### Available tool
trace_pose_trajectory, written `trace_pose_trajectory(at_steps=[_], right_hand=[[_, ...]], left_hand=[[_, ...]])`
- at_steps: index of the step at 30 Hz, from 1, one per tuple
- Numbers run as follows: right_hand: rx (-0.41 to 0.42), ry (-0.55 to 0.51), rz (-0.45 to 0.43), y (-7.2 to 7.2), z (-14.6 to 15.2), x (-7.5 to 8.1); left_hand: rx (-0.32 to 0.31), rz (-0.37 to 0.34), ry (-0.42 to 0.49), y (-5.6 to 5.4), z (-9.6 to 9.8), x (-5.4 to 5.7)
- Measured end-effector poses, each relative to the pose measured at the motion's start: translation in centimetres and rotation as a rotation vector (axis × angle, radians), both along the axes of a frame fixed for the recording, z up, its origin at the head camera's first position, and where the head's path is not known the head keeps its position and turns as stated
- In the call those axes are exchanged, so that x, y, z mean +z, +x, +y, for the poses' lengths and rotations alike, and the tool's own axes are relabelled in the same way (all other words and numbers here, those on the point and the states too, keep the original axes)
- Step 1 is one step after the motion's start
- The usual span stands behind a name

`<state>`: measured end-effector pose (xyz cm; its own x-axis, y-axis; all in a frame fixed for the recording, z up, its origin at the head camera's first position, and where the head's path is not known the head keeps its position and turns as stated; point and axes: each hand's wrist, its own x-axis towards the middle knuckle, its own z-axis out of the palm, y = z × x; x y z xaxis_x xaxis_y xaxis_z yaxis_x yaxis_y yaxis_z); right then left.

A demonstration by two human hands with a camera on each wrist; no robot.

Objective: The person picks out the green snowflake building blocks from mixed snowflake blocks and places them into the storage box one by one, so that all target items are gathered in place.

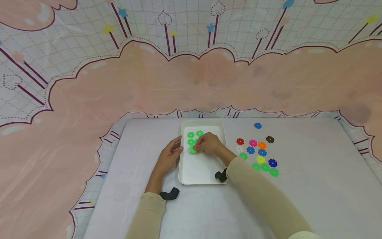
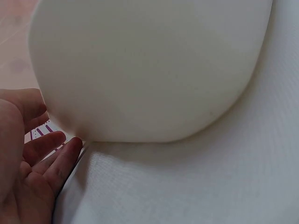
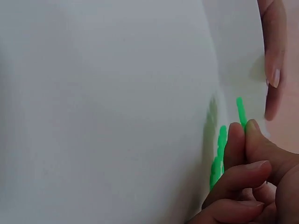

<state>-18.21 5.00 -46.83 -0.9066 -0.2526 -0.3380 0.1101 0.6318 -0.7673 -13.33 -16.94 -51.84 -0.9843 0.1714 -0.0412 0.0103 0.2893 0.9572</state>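
A white rectangular tray [image 1: 198, 171] lies on the table, with several green snowflake-shaped discs [image 1: 191, 135] grouped in its upper left part. My right hand [image 1: 210, 143] reaches over the tray and pinches one green disc [image 3: 241, 111] between thumb and index finger; it stands on edge in the right wrist view. Other green discs [image 3: 217, 170] show just past the curled fingers there. Along the tray's left side, my left hand [image 1: 167, 159] has its relaxed fingertips against the outer rim. Those fingers [image 2: 65, 163] meet the tray's edge in the left wrist view.
Right of the tray lies a loose scatter of discs: a red disc [image 1: 240, 141], an orange disc [image 1: 262, 145], a yellow disc [image 1: 260, 159], a brown disc [image 1: 270, 139], several blue and green ones. A patterned cloth [image 1: 191, 83] hangs behind the white-covered table [image 1: 313, 199].
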Motion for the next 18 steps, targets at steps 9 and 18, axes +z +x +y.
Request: trace_pose_trajectory(at_steps=[9,18], right_hand=[[-0.032,0.034,-0.021,-0.20,-0.36,-0.49],[-0.070,0.102,-0.034,-0.07,-0.93,-0.41]], left_hand=[[0.012,-0.015,-0.021,0.22,0.23,0.55],[0.011,0.004,-0.028,-0.01,-0.01,-0.10]])
